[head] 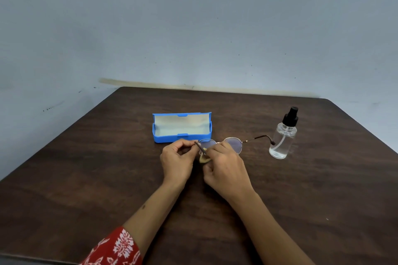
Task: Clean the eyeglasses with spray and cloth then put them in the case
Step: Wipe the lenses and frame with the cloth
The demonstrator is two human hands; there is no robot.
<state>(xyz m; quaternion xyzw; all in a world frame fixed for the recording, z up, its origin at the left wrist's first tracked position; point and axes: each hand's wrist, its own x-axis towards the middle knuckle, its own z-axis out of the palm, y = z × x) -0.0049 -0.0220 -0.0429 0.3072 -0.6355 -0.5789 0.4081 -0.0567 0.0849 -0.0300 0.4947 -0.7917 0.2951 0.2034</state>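
Thin metal-framed eyeglasses (233,143) with round lenses are held just above the table's middle. My left hand (177,160) pinches the frame's left end, where one temple is folded toward me. My right hand (224,168) presses a small yellowish cloth (203,159) against the left lens. The other temple sticks out to the right, toward a clear spray bottle (283,137) with a black pump top, which stands upright. A blue case (182,127) with a pale lining lies open just behind my hands.
The dark wooden table (86,168) fills the lower view, with its far edge against a pale blue-grey wall (193,28). A red patterned sleeve (116,249) shows at the bottom left.
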